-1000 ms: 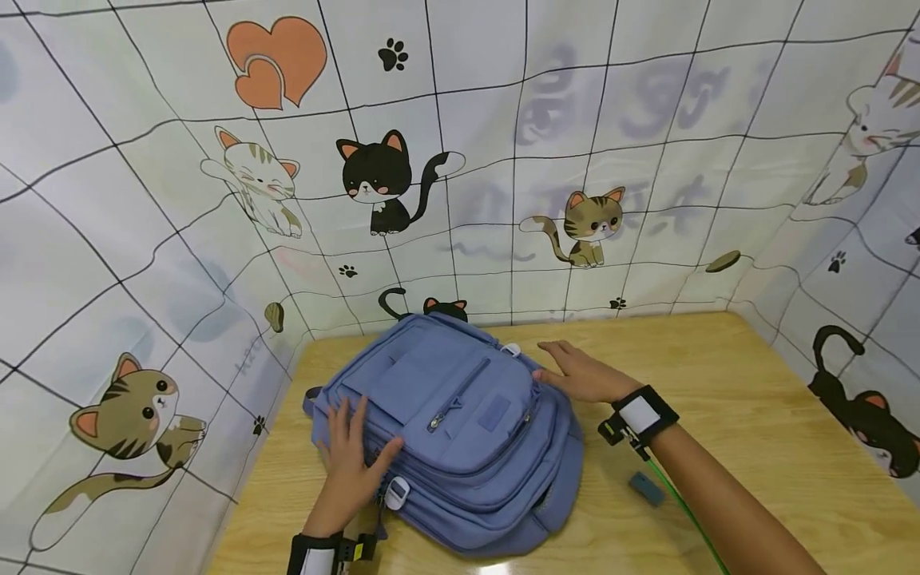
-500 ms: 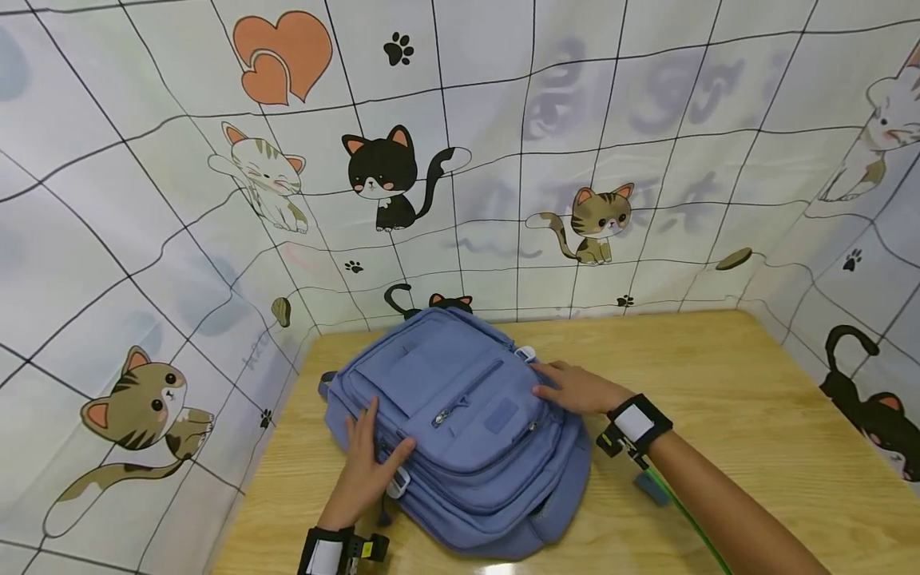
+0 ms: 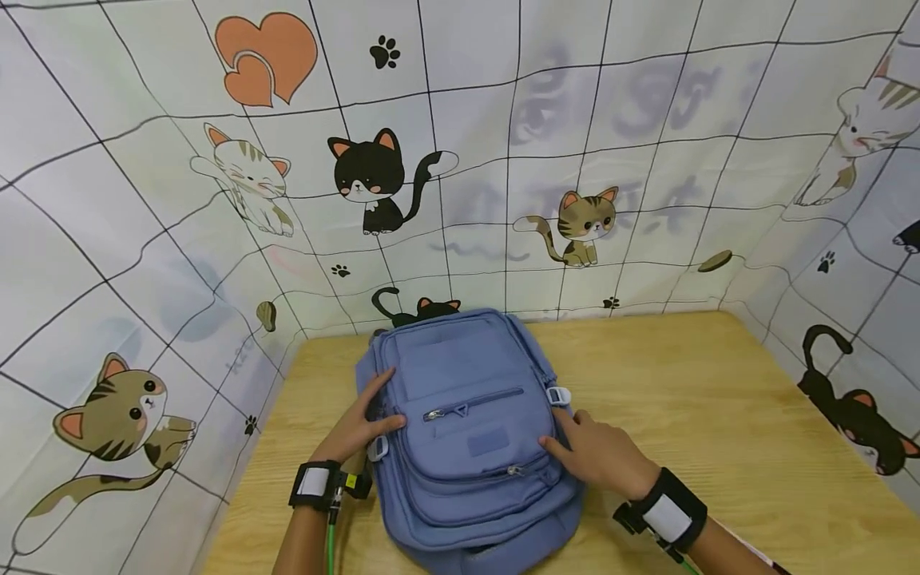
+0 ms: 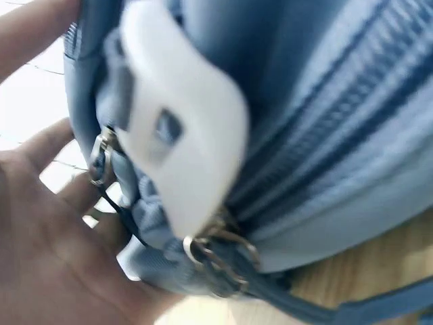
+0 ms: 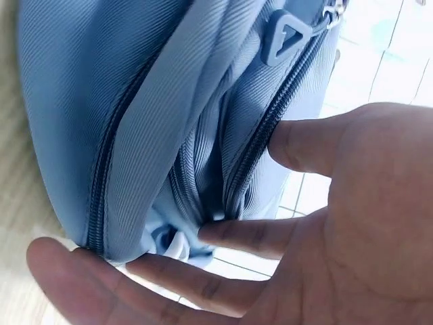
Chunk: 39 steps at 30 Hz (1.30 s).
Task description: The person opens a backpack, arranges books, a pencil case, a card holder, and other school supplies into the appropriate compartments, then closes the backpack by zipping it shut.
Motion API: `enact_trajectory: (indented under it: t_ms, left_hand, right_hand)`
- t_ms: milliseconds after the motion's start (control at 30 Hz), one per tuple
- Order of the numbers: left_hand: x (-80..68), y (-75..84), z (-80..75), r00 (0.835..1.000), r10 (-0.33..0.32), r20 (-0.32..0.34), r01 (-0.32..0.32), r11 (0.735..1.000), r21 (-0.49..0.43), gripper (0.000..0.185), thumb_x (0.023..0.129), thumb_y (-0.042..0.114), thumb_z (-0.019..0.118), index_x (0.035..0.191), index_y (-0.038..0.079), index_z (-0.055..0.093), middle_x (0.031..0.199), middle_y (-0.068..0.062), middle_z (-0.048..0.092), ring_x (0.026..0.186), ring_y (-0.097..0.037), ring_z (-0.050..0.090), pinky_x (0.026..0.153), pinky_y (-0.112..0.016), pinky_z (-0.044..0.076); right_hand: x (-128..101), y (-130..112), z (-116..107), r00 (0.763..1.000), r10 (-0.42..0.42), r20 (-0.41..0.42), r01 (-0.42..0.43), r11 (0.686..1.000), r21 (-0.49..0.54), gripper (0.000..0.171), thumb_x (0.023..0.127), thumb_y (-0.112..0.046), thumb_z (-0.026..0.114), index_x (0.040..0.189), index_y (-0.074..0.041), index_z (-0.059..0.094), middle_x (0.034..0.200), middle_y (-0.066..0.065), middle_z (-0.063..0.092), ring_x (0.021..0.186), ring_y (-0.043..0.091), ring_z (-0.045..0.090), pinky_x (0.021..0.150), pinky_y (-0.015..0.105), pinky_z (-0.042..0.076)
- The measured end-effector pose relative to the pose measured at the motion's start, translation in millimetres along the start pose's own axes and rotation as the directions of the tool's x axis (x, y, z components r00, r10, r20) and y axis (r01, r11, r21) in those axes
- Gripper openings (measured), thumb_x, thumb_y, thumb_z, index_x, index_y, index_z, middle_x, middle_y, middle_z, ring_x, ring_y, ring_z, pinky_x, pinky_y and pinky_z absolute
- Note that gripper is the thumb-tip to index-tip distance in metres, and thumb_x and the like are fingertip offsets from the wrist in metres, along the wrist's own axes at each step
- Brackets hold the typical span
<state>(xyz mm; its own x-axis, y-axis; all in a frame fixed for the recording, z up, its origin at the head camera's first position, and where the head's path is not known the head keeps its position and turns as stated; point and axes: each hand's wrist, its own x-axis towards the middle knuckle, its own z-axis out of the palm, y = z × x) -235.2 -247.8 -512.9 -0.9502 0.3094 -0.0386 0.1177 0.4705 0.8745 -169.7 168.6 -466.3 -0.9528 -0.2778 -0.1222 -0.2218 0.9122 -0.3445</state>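
Note:
A blue backpack (image 3: pixel 460 363) lies front side up on the wooden table, its top toward the back wall. My left hand (image 3: pixel 359 423) rests along its left side, thumb on the front panel and fingers against the edge. On the opposite side, my right hand (image 3: pixel 607 455) touches the lower right edge with its fingers extended. The left wrist view shows a white strap buckle (image 4: pixel 196 122) and a metal zipper pull (image 4: pixel 101 156) close to the palm. In the right wrist view, my thumb touches a zipper seam near a triangular pull (image 5: pixel 284 37).
The wooden table (image 3: pixel 668 375) extends to the right of the backpack. A white cloth (image 3: pixel 474 200) with a grid and cartoon cats hangs behind and on both sides. Each wrist wears a strapped camera, with a green cable visible at the left wrist (image 3: pixel 331 535).
The backpack has turned clockwise, its top moving right and its bottom left. My left hand has gone away from me, my right hand toward me. A small blue-grey block has gone out of sight.

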Motion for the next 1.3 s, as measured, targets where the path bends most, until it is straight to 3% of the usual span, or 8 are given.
enact_trajectory:
  t_ms: [267, 400, 500, 600, 667, 733, 967, 1300]
  left_hand:
    - [14.4, -5.7, -7.0, 0.998, 0.033, 0.057, -0.033, 0.999, 0.005, 0.091, 0.098, 0.032, 0.078, 0.171, 0.036, 0.023, 0.18, -0.017, 0.005, 0.166, -0.045, 0.003, 0.129, -0.072, 0.014]
    - [-1.7, 18.8, 1.4, 0.991, 0.131, -0.026, -0.124, 0.976, 0.176, 0.082, 0.099, 0.029, 0.077, 0.168, 0.019, 0.034, 0.177, -0.022, 0.017, 0.164, -0.05, 0.009, 0.127, -0.073, 0.02]
    - [-24.6, 53.4, 18.2, 0.942, 0.329, -0.059, -0.288, 0.889, 0.355, 0.064, 0.098, 0.022, 0.079, 0.155, 0.005, 0.054, 0.17, -0.025, 0.035, 0.161, -0.054, 0.019, 0.123, -0.075, 0.026]
    - [-42.6, 85.1, 40.5, 0.86, 0.51, 0.033, -0.475, 0.772, 0.422, 0.046, 0.096, 0.019, 0.081, 0.139, 0.006, 0.068, 0.16, -0.017, 0.052, 0.159, -0.048, 0.029, 0.123, -0.075, 0.027]
    - [-48.8, 98.4, 55.5, 0.822, 0.552, 0.139, -0.553, 0.717, 0.425, 0.039, 0.097, 0.023, 0.081, 0.133, 0.012, 0.072, 0.155, -0.01, 0.058, 0.159, -0.04, 0.036, 0.124, -0.073, 0.028]
    - [-52.3, 104.9, 69.0, 0.809, 0.542, 0.227, -0.582, 0.686, 0.437, 0.036, 0.097, 0.028, 0.08, 0.13, 0.016, 0.073, 0.152, -0.005, 0.061, 0.157, -0.033, 0.042, 0.126, -0.071, 0.028]
    - [-54.0, 104.7, 92.3, 0.843, 0.471, 0.259, -0.528, 0.633, 0.567, 0.028, 0.095, 0.032, 0.082, 0.119, 0.02, 0.077, 0.144, 0.001, 0.066, 0.147, -0.02, 0.054, 0.124, -0.067, 0.035]
    - [-51.5, 109.6, 95.1, 0.828, 0.52, 0.21, -0.532, 0.608, 0.59, 0.017, 0.093, 0.025, 0.084, 0.091, 0.023, 0.067, 0.131, 0.001, 0.071, 0.14, -0.023, 0.061, 0.112, -0.071, 0.047]
  right_hand:
    - [-14.4, -10.5, 7.0, 0.999, 0.027, -0.046, -0.029, 0.999, -0.029, 0.069, 0.103, -0.056, 0.063, 0.146, -0.001, 0.061, 0.123, 0.031, 0.069, 0.073, 0.029, 0.071, 0.052, 0.042, 0.053]
    - [-21.6, -15.5, 1.1, 0.99, 0.004, -0.139, -0.015, 0.997, -0.077, 0.062, 0.1, -0.052, 0.069, 0.138, -0.004, 0.068, 0.119, 0.023, 0.073, 0.074, 0.027, 0.072, 0.05, 0.038, 0.05]
    - [-32.2, -25.4, 0.6, 0.95, -0.105, -0.293, 0.074, 0.991, -0.114, 0.039, 0.096, -0.044, 0.079, 0.116, -0.011, 0.074, 0.101, 0.006, 0.075, 0.066, 0.014, 0.067, 0.047, 0.029, 0.045]
    - [-40.6, -38.7, 5.9, 0.898, -0.256, -0.357, 0.239, 0.967, -0.09, 0.025, 0.093, -0.043, 0.082, 0.095, -0.022, 0.068, 0.082, -0.009, 0.063, 0.059, -0.002, 0.052, 0.048, 0.021, 0.039]
    - [-42.3, -46.6, 11.0, 0.881, -0.338, -0.33, 0.332, 0.94, -0.074, 0.027, 0.093, -0.045, 0.082, 0.091, -0.026, 0.063, 0.079, -0.015, 0.058, 0.06, -0.006, 0.046, 0.051, 0.019, 0.04]
    - [-41.0, -51.2, 17.9, 0.873, -0.389, -0.295, 0.381, 0.921, -0.086, 0.027, 0.092, -0.044, 0.083, 0.091, -0.026, 0.062, 0.08, -0.015, 0.056, 0.062, -0.007, 0.044, 0.053, 0.019, 0.041]
    - [-35.4, -47.8, 36.0, 0.875, -0.366, -0.317, 0.341, 0.931, -0.133, 0.025, 0.091, -0.026, 0.086, 0.088, -0.024, 0.061, 0.077, -0.014, 0.048, 0.06, -0.006, 0.04, 0.052, 0.019, 0.037]
    - [-29.7, -39.6, 33.1, 0.854, -0.385, -0.351, 0.362, 0.923, -0.132, 0.032, 0.085, -0.016, 0.084, 0.077, -0.024, 0.054, 0.068, -0.017, 0.041, 0.056, -0.007, 0.034, 0.049, 0.016, 0.03]
